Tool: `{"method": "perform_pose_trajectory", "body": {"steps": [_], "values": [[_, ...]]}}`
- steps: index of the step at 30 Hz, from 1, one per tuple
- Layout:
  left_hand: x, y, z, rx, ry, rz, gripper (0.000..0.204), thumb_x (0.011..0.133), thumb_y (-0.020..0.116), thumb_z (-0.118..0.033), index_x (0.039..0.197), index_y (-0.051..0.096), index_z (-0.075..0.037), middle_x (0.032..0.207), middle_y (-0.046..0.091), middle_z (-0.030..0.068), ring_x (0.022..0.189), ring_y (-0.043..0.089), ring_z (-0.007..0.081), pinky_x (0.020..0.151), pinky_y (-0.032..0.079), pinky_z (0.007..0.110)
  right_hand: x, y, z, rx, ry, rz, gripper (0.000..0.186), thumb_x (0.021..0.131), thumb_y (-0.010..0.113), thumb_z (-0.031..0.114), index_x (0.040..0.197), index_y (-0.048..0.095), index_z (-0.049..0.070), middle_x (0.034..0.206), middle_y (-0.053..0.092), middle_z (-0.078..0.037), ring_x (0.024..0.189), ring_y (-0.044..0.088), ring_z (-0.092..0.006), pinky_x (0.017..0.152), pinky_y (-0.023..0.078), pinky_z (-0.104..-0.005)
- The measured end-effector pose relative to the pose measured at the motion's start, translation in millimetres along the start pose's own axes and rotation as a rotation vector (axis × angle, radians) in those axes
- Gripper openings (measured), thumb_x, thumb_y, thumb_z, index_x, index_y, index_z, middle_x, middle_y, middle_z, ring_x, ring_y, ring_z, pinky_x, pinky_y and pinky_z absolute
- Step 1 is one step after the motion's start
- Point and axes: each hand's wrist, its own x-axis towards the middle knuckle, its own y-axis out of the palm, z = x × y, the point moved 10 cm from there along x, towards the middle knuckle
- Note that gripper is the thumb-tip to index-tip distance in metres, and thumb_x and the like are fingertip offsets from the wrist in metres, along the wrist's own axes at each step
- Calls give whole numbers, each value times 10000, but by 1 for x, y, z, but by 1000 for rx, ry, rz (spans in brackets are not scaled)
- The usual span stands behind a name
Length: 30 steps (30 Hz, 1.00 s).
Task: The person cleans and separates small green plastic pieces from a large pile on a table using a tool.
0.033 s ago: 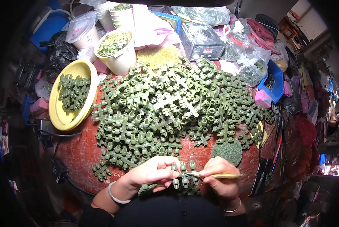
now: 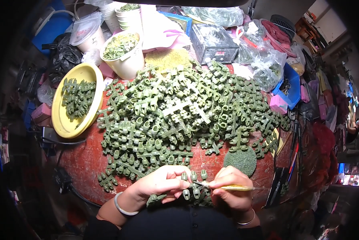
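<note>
Green plastic sprue [image 2: 193, 188] sits at the tabletop's [image 2: 83, 160] near edge, clamped in my left hand [image 2: 159, 185]. My right hand [image 2: 231, 190] grips a yellow-handled tool [image 2: 237, 187] (tip touching it). No change visible.

From my seat the head view was bright at the centre, lit from above, with the heap of green plastic parts [image 2: 179, 116] evenly lit and sharp. The frame fell off into a black, curved rim. Straight edges bowed near the border, and the clutter at right was dim and soft. Shadows under the hands stayed short.
</note>
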Motion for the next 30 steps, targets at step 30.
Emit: {"method": "perform_pose_trajectory", "body": {"steps": [30], "values": [[1, 0, 1, -33, 28, 25, 374, 964, 558, -127, 1320, 532, -15, 623, 550, 34, 405, 466, 82, 391, 384, 215, -4, -2, -12, -78, 138, 37, 143, 909, 681, 67, 1015, 711, -24, 861, 708, -85, 695, 616, -126, 624, 474, -249]]}}
